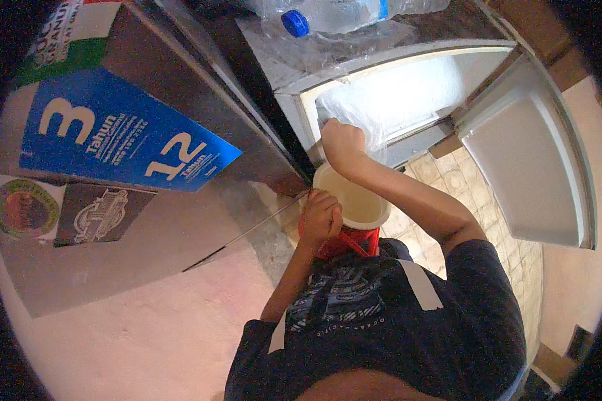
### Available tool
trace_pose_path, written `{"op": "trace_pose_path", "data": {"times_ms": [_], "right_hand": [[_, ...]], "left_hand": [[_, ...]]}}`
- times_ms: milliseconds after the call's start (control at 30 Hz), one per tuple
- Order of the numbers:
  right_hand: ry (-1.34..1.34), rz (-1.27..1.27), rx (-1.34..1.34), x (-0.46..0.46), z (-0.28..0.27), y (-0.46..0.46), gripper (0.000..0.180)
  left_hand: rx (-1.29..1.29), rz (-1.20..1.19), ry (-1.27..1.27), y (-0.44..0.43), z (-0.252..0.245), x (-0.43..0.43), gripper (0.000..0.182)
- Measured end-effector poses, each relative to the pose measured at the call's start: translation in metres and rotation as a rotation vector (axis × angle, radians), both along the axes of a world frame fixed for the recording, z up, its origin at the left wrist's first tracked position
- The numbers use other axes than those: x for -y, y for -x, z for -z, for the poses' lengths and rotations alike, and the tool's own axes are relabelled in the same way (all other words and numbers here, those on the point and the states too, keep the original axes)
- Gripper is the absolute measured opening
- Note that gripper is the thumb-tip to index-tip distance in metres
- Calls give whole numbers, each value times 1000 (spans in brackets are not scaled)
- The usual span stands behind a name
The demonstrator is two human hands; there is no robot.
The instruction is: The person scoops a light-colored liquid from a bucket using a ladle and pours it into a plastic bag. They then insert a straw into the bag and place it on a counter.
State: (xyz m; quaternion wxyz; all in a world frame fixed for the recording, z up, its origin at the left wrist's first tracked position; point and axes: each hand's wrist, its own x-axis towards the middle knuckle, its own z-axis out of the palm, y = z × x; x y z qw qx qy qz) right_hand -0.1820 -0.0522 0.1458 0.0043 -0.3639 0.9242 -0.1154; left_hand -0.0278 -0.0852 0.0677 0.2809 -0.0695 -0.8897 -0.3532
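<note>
My right hand (pixel 343 145) is curled at the near left edge of an open, brightly lit appliance compartment (pixel 426 92), which looks like a freezer. Clear plastic film (pixel 376 125) hangs beside this hand; its fingertips are hidden, so I cannot tell whether it grips anything. Below it stands a pale round pail (pixel 368 200), apparently containing cloudy liquid. My left hand (pixel 322 213) is closed around the left side of the pail's rim. Under the pail is a red plastic support (pixel 366 239), mostly covered by the pail and my body.
The compartment's white-lined door (pixel 532 165) stands swung out to the right. Clear plastic bottles (pixel 338 20), one blue-capped, lie on the appliance top (pixel 301 60). A larger appliance (pixel 180 95) with a blue printed sticker (pixel 125 133) borders the left. Tiled floor (pixel 431 173) shows below.
</note>
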Motion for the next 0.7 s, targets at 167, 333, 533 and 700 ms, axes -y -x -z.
{"op": "trace_pose_path", "data": {"times_ms": [167,333,533,700], "right_hand": [[21,11,9,2,42,4,12],[-198,58,-225,4,120,-1,16],[-97,-171,33,-2,93,41,13],[-292,-356,20,-7,38,45,15]], "left_hand": [[-5,42,-74,4,3,2,10],[-70,16,-48,5,0,0,11],[11,19,-106,1,-1,0,14],[-40,25,-81,3,11,5,15]]}}
